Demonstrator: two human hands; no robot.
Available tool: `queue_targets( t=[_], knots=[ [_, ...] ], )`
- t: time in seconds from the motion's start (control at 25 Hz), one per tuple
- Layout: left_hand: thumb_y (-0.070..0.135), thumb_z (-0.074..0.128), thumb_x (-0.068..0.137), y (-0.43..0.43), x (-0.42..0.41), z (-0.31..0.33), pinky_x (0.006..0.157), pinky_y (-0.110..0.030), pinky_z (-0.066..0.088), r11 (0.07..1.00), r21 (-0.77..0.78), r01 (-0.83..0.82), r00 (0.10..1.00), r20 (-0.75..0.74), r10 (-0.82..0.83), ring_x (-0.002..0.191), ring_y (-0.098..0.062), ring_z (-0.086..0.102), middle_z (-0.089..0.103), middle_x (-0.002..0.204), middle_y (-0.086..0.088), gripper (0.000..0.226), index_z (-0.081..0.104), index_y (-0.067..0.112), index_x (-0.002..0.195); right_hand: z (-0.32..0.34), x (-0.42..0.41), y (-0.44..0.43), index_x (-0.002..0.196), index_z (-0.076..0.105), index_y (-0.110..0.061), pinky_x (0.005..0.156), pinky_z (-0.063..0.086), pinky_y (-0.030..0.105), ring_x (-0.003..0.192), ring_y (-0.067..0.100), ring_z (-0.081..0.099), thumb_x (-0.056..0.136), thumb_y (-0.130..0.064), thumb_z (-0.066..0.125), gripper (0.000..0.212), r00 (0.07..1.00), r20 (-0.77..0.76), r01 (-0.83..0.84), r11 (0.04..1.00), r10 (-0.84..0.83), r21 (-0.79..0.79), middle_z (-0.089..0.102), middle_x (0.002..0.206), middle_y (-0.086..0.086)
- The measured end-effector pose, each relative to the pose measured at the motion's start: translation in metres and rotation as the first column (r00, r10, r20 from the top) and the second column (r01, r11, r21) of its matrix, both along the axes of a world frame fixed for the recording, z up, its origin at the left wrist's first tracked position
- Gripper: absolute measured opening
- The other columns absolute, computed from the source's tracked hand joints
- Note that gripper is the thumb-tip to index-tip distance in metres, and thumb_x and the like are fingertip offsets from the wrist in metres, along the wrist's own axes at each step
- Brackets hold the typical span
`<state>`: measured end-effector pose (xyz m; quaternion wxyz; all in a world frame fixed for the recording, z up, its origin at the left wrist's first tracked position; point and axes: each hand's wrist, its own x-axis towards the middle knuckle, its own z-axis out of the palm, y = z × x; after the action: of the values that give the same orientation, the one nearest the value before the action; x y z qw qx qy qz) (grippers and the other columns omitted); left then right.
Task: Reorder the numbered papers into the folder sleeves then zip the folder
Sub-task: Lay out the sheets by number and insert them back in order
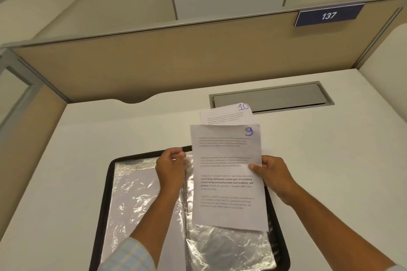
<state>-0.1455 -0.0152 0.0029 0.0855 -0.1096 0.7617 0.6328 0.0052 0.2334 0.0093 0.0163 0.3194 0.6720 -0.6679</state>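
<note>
**Sheet 9 held over open folder, sheet 10 parked behind it**

Counted: 2 numbered sheets, 1 folder, 2 clear sleeves showing, 2 grips.

- Sheet 9 (pixel 228 178): printed text, purple handwritten 9 in top right corner. Over the right half of the folder, top end reaching past the far rim. Bottom edge across the right sleeve (pixel 231 246). Cannot tell if any of it is inside the plastic.
- Sheet 10 (pixel 226 114): on the counter (pixel 66 160) just beyond sheet 9 and mostly hidden by it. Far corner overlapping the near edge of the grey cable hatch (pixel 271 97).
- Folder (pixel 105 193): black, 1 only, open flat on the counter, near end cut off by the frame. Metal ring spine (pixel 186 215) down the middle. One crinkled left sleeve (pixel 132 193) on the other side of the spine.
- Right grip (pixel 273 174): closed on sheet 9 at its right edge, thumb on top, fingers underneath.
- Left grip (pixel 170 167): fingers curled tight, at the top of the spine, touching sheet 9's left edge. Sleeve plastic, paper or nothing pinched: cannot tell.
- Checked cuff (pixel 132 255) on the left forearm.

Behind the counter: 1 tan partition panel (pixel 176 50), 1 blue plate reading 137 (pixel 329 15) at its top right.
</note>
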Motion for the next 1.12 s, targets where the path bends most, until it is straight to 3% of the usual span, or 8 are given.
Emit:
queue_targets(
  t=[0.12,0.2,0.28,0.4,0.64,0.8,0.96,1.12],
  knots=[
    [0.002,0.06,0.098,0.011,-0.008,-0.013,0.077,-0.023,0.054,0.906,-0.331,0.264,0.953,-0.056,-0.298,0.088,-0.014,0.067,0.07,0.092,0.009,0.025,0.069,0.025,0.094,-0.007,-0.003,0.025,0.117,0.074,-0.019,0.087,0.063,0.054,0.094,0.025,0.078,0.1,-0.015,0.068,0.018,0.991,0.001,0.132,0.991,-0.132,-0.009,0.08,0.105,0.0],
    [0.006,0.057,0.099,0.019,-0.015,-0.024,0.082,-0.03,0.052,0.779,-0.507,0.369,0.874,-0.097,-0.477,0.091,-0.013,0.06,0.067,0.095,0.008,0.025,0.07,0.027,0.096,-0.009,-0.008,0.039,0.12,0.072,-0.021,0.087,0.063,0.055,0.097,0.026,0.078,0.101,-0.015,0.066,0.02,0.98,-0.009,0.2,0.979,-0.2,-0.052,0.08,0.109,0.0],
    [0.017,0.059,0.101,0.026,-0.021,-0.03,0.098,-0.041,0.049,0.616,-0.682,0.395,0.806,-0.065,-0.589,0.111,-0.02,0.057,0.068,0.117,0.003,0.023,0.073,0.022,0.118,-0.01,-0.014,0.049,0.121,0.07,-0.021,0.087,0.063,0.054,0.099,0.025,0.077,0.102,-0.016,0.065,0.02,0.967,-0.017,0.254,0.965,-0.256,-0.071,0.079,0.112,0.0],
    [0.026,0.063,0.101,0.033,-0.026,-0.029,0.101,-0.043,0.04,0.455,-0.796,0.4,0.739,-0.014,-0.673,0.12,-0.023,0.05,0.063,0.128,0.002,0.033,0.068,0.023,0.134,-0.006,-0.028,0.059,0.12,0.069,-0.018,0.083,0.064,0.048,0.099,0.024,0.077,0.102,-0.015,0.065,0.018,0.943,-0.038,0.326,0.939,-0.332,-0.107,0.079,0.112,0.0],
    [0.04,0.082,0.086,0.03,-0.039,-0.019,0.089,-0.036,0.032,0.383,-0.807,0.449,0.623,-0.024,-0.781,0.101,-0.014,0.05,0.066,0.093,0.013,0.021,0.076,0.029,0.102,0.008,-0.055,0.066,0.118,0.069,-0.017,0.082,0.063,0.045,0.103,0.023,0.076,0.102,-0.013,0.065,0.017,0.875,-0.078,0.45,0.861,-0.478,-0.237,0.079,0.111,-0.001],
    [0.034,0.084,0.085,0.025,-0.041,-0.012,0.093,-0.037,0.033,0.445,-0.78,0.44,0.609,-0.105,-0.786,0.095,-0.005,0.051,0.066,0.084,0.02,0.01,0.074,0.032,0.083,0.017,-0.067,0.063,0.12,0.068,-0.018,0.083,0.064,0.045,0.104,0.022,0.075,0.102,-0.014,0.066,0.019,0.84,-0.115,0.489,0.832,-0.53,-0.263,0.078,0.112,-0.002],
    [0.021,0.071,0.095,0.02,-0.033,-0.012,0.1,-0.039,0.037,0.43,-0.816,0.387,0.557,-0.165,-0.814,0.096,-0.005,0.057,0.068,0.089,0.019,0.014,0.074,0.031,0.085,0.025,-0.077,0.059,0.118,0.07,-0.021,0.078,0.064,0.04,0.102,0.018,0.075,0.101,-0.013,0.066,0.019,0.807,-0.151,0.517,0.806,-0.571,-0.288,0.078,0.108,-0.005],
    [0.026,0.069,0.094,0.013,-0.026,-0.017,0.09,-0.034,0.035,0.473,-0.828,0.302,0.54,-0.261,-0.8,0.111,-0.012,0.056,0.072,0.105,0.012,0.01,0.077,0.027,0.089,0.03,-0.088,0.054,0.123,0.069,-0.021,0.078,0.065,0.039,0.104,0.018,0.075,0.1,-0.009,0.068,0.026,0.789,-0.18,0.514,0.791,-0.588,-0.332,0.077,0.113,-0.004]
  ],
)
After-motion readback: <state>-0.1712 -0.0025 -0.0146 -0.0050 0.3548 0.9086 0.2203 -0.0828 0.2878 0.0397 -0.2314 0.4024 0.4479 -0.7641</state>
